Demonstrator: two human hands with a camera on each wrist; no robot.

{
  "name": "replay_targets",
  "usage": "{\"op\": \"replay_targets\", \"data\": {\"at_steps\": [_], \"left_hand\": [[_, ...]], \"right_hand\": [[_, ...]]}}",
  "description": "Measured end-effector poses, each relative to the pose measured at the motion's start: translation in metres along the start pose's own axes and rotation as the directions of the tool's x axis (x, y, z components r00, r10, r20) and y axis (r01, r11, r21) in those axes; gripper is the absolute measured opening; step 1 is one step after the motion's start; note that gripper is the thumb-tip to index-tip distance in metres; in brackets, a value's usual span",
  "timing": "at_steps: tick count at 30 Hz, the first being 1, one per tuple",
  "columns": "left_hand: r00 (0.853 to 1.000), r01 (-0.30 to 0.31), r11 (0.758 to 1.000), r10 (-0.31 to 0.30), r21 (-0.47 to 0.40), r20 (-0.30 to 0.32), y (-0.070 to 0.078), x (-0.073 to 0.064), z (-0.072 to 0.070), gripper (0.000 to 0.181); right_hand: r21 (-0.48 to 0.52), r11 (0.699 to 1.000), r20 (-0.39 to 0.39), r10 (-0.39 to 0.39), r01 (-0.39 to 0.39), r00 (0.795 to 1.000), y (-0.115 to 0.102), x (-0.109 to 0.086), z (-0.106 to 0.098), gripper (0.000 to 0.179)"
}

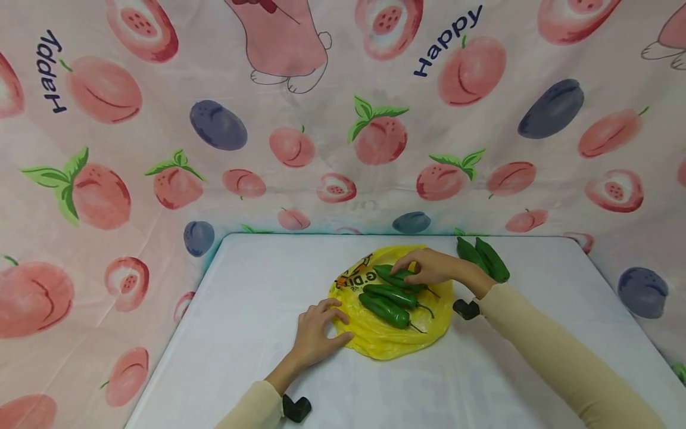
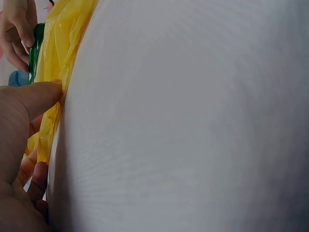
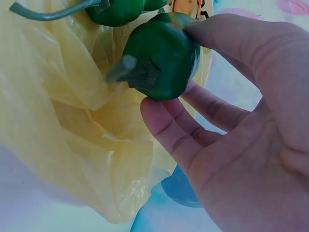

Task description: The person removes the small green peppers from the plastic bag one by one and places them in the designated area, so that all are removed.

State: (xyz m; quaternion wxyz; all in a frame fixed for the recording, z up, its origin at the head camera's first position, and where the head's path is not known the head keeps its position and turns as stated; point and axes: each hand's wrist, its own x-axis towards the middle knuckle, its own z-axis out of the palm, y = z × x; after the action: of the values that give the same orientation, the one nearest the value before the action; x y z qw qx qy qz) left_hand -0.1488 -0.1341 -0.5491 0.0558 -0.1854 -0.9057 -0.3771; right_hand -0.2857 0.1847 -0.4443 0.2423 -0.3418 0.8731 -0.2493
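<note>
A yellow plastic bag (image 1: 370,342) with dark print lies flat on the white table, bearing green chili peppers (image 1: 383,310) side by side with their stems to the right. At the bag's far side my right hand (image 1: 433,266) holds the farthest green chili pepper (image 3: 161,55) between thumb and fingers, seen stem-end on in the right wrist view. My left hand (image 1: 316,333) rests at the bag's left edge with fingers and thumb spread apart. The left wrist view has its thumb (image 2: 41,99) against the crumpled yellow plastic, other fingers partly hidden behind it.
Two more green peppers (image 1: 485,260) lie at the table's back right, beyond my right forearm. The white table (image 1: 257,280) ends at the back against a hanging fruit-print cloth (image 1: 321,196). Black wrist devices (image 1: 296,409) show at both cuffs.
</note>
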Motion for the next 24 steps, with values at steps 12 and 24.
{"op": "replay_targets", "data": {"at_steps": [12,24], "left_hand": [[1.0,0.009,1.0,-0.009,-0.007,0.006,-0.001,0.0,0.001,0.021],[1.0,0.006,1.0,-0.006,-0.003,0.002,0.002,-0.001,0.0,0.021]], "right_hand": [[0.018,1.0,-0.049,-0.004,0.005,0.999,-0.001,-0.011,-0.004,0.031],[0.072,0.996,-0.113,-0.051,0.059,0.992,0.005,-0.019,-0.005,0.031]]}}
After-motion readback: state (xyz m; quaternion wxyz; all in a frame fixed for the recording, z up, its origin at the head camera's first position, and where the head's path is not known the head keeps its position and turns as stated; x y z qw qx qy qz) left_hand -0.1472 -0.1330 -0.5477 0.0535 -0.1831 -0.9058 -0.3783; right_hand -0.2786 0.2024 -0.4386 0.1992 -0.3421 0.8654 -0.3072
